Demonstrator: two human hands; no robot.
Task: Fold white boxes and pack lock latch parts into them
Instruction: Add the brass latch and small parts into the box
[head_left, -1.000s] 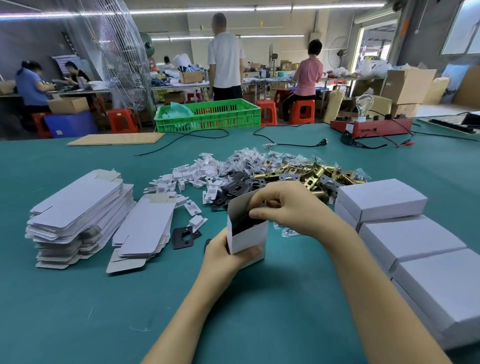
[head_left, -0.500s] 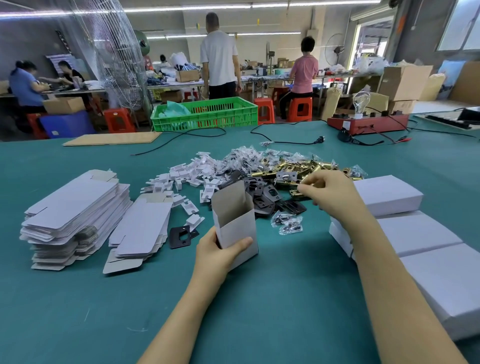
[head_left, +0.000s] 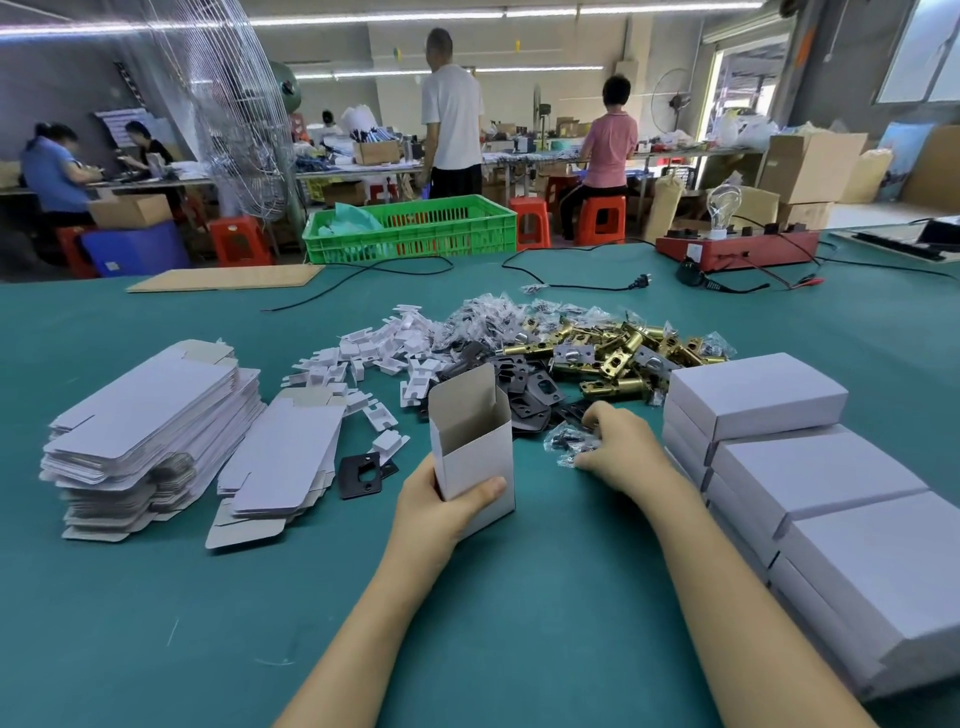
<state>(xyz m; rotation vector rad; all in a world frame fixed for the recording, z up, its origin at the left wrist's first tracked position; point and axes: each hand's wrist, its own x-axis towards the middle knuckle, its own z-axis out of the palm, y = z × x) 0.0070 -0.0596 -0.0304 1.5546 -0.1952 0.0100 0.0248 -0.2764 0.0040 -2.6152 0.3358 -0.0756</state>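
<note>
My left hand (head_left: 441, 506) grips a folded white box (head_left: 475, 447) that stands upright on the green table, its top flap open. My right hand (head_left: 621, 449) lies just right of it, fingers curled on a small clear bag of screws (head_left: 569, 447). Behind lie black strike plates (head_left: 524, 389), brass latch bolts (head_left: 608, 353), small white card inserts (head_left: 384, 348) and more screw bags (head_left: 488, 317). One loose black plate (head_left: 361, 474) lies left of the box.
Two stacks of flat white box blanks (head_left: 150, 415) (head_left: 283, 462) sit at the left. Closed white boxes (head_left: 810, 467) are stacked at the right. A green crate (head_left: 410, 228), cables, a red test board (head_left: 737, 249) and working people are at the back.
My right hand left the box opening, reached out to the brass latch pile, then came back down onto the screw bag. My left hand stood the box more upright.
</note>
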